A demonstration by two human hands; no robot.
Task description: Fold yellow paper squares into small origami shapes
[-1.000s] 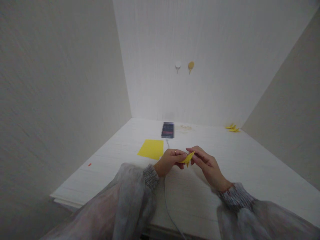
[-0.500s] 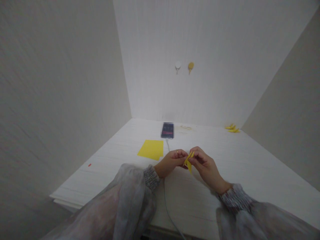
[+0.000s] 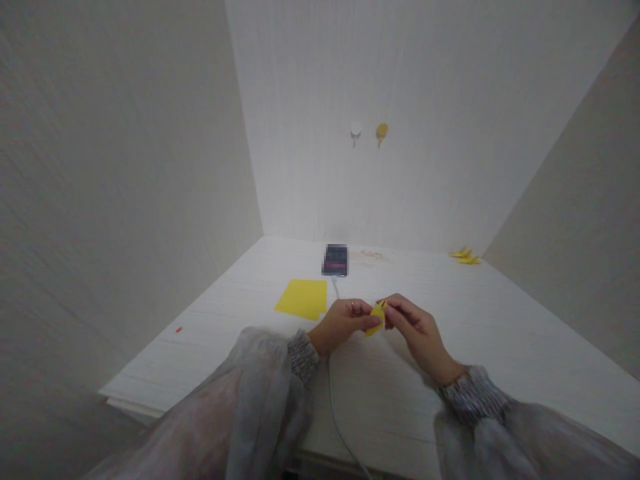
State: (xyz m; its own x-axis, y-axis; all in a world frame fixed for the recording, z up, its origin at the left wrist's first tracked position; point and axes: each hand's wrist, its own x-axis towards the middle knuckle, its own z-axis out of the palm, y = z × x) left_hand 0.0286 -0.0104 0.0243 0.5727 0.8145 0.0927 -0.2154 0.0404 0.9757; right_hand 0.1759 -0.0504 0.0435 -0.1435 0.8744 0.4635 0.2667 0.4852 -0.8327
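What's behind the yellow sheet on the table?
Behind the yellow sheet, off its right corner, sits a dark phone, its cable running toward the person. The left hand covers the cable's middle.

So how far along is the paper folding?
Done: a few folded yellow pieces lie at the far right corner of the table. In hand: left hand and right hand pinch a small partly folded yellow paper between them. Left: a flat yellow sheet lies unfolded beyond the left hand.
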